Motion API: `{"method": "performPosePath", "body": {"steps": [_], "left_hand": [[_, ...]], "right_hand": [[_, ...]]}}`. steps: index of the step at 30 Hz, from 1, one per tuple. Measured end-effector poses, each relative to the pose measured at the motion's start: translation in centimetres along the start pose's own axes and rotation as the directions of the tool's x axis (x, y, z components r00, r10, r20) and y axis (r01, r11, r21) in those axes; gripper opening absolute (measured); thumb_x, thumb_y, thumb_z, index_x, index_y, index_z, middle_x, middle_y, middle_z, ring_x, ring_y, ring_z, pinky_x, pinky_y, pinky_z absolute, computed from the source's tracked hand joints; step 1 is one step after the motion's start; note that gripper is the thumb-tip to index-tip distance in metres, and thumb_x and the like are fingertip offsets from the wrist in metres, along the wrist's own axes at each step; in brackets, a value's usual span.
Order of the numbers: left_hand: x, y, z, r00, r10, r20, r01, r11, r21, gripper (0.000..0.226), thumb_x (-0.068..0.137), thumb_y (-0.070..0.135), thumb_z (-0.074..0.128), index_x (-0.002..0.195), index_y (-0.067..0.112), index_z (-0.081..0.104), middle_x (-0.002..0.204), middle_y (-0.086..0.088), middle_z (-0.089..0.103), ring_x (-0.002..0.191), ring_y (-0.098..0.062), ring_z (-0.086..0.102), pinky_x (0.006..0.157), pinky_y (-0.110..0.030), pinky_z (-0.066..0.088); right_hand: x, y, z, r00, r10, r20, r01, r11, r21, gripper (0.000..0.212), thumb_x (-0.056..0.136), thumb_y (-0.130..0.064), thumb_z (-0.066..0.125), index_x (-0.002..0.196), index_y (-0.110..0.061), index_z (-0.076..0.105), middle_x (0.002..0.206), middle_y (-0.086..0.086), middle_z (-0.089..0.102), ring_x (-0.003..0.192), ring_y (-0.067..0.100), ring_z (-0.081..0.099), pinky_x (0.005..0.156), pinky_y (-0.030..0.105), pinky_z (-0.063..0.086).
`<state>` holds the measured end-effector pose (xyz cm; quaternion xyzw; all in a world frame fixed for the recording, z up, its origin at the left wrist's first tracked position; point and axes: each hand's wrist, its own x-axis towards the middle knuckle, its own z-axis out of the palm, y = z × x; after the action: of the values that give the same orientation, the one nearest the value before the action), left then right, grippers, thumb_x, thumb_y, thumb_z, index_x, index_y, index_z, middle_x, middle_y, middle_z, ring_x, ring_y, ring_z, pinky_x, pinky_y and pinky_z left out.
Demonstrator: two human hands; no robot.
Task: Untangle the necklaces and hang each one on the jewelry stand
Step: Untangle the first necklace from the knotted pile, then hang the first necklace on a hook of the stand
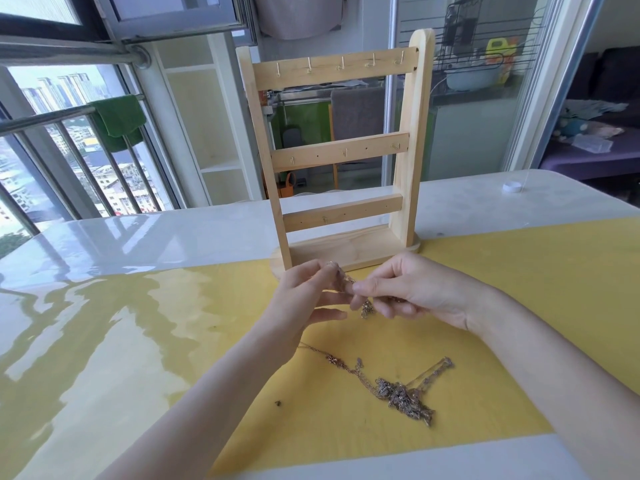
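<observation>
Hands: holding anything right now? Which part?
Both. Left hand and right hand pinch one thin necklace chain between fingertips, above the table; which part of it cannot be told.

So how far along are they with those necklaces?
Nothing is hung yet: every hook on the wooden jewelry stand looks bare. In hand: the left hand and right hand pinch one thin chain between them. Left: the tangled pile of necklaces on the yellow mat.
</observation>
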<state>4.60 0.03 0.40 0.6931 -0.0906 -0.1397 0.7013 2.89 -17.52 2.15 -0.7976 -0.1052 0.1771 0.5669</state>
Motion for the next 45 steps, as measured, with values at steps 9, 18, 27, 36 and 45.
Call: {"method": "performPosePath", "body": {"steps": [9,18,27,36,45], "left_hand": [[0.2,-0.2,-0.1,0.994,0.032,-0.1,-0.018,0.99,0.142,0.03,0.102,0.022,0.04,0.076,0.012,0.052,0.054,0.001,0.049,0.042,-0.01,0.04,0.039,-0.017,0.028],[0.7,-0.1,-1.0,0.992,-0.079,-0.099,0.071,0.994,-0.085,0.029,0.1,0.022,0.045,0.072,0.015,0.049,0.052,0.008,0.033,0.046,-0.008,0.027,0.039,-0.014,0.029],[-0.1,1.9,-0.7,0.97,-0.075,0.233,0.181,0.861,-0.476,0.023,0.094,0.024,0.048,0.107,0.015,0.064,0.101,-0.005,0.072,0.08,-0.018,0.071,0.055,-0.019,0.055],[-0.5,3.8,-0.2,0.942,-0.066,0.329,0.217,0.868,-0.447,0.032,0.096,0.025,0.047,0.127,0.018,0.056,0.125,-0.011,0.063,0.107,-0.037,0.064,0.082,-0.039,0.057],[-0.5,4.7,-0.3,0.961,-0.061,0.271,0.16,0.92,-0.359,0.03,0.099,0.023,0.047,0.126,0.018,0.055,0.122,-0.015,0.064,0.096,-0.028,0.068,0.076,-0.031,0.057]], "right_hand": [[0.2,0.3,-1.5,0.934,-0.022,-0.358,0.093,0.979,0.182,0.025,0.094,-0.017,0.055,0.075,-0.004,0.067,0.036,-0.006,0.025,0.036,0.007,0.017,0.037,0.018,0.014],[0.7,1.9,-2.0,0.841,0.024,-0.54,0.024,0.996,0.081,0.025,0.094,-0.02,0.055,0.077,-0.006,0.068,0.046,-0.002,0.036,0.037,0.006,0.028,0.037,0.016,0.021],[1.0,1.6,-0.1,0.936,0.013,-0.352,-0.134,0.937,-0.324,0.011,0.09,-0.021,0.062,0.091,-0.019,0.073,0.077,-0.01,0.06,0.058,0.02,0.055,0.053,0.025,0.047],[0.2,-0.7,0.3,0.679,-0.338,-0.652,0.315,0.936,-0.157,0.018,0.088,-0.012,0.062,0.073,-0.019,0.067,0.069,-0.003,0.066,0.046,-0.001,0.05,0.049,0.019,0.044],[0.5,-2.0,2.5,0.843,-0.351,-0.408,0.261,0.93,-0.261,0.009,0.078,-0.021,0.076,0.077,-0.029,0.073,0.093,-0.004,0.065,0.084,0.002,0.059,0.075,0.01,0.045]]}}
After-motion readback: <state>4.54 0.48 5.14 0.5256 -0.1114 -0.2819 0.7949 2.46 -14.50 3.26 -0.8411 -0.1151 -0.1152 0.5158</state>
